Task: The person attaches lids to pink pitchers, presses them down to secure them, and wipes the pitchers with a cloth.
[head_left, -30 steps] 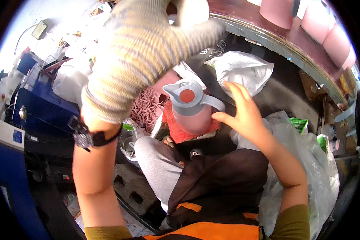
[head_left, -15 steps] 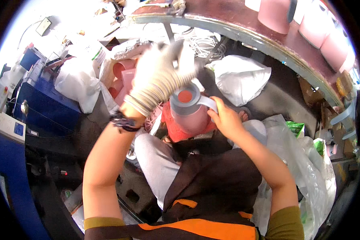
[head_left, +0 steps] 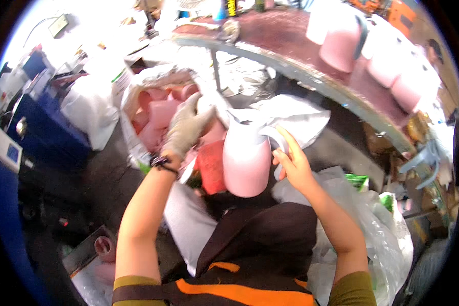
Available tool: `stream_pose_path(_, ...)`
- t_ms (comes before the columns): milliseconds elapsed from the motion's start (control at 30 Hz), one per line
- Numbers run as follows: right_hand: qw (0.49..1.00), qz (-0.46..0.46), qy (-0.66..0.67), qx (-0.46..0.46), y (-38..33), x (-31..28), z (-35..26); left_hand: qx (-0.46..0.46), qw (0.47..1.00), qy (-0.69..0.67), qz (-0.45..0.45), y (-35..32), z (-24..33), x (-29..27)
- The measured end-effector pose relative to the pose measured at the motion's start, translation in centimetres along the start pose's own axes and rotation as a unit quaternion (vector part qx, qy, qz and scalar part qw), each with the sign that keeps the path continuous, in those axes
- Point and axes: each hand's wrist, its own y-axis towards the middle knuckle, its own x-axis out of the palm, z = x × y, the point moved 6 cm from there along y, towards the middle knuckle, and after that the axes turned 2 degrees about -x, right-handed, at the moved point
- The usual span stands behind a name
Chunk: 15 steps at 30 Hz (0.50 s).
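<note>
My right hand (head_left: pixel 293 166) grips the pale grey handle of a pink jug (head_left: pixel 246 166). The jug has a pale grey collar and spout at its top and stands nearly upright in front of my knees. To its left, my left hand (head_left: pixel 188 127), in a beige knitted glove, is at the near right side of a white sack (head_left: pixel 130 104). Its fingers are blurred, and whether they hold anything cannot be made out. Pink plastic parts (head_left: pixel 163 113) fill the sack. A red piece (head_left: pixel 211 168) shows between the glove and the jug.
A dark red workbench (head_left: pixel 285 33) curves across the back, with several pink jugs (head_left: pixel 340 46) along its right part. White plastic (head_left: pixel 303 120) lies under the bench. Clear plastic bags (head_left: pixel 352 219) spread at my right. A blue machine cabinet (head_left: pixel 51 122) stands at the left.
My gloved left hand has moved down from above the jug toward the sack. My right hand has tipped the jug so its side now shows; the orange disc at its top is out of sight.
</note>
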Motion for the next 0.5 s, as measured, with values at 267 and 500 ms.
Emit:
stream_pose_path(267, 0.878, 0.372, -0.172, -0.247, -2.4, -14.9, -21.7, -0.074, 0.908, 0.389, -0.135, -8.2, -11.4, 12.2)
stream_pose_path(500, 0.823, 0.360, -0.412, -0.151, 9.5, -19.4, -21.2, -0.010, 0.977, 0.211, -0.029, -11.2, -9.7, 2.7)
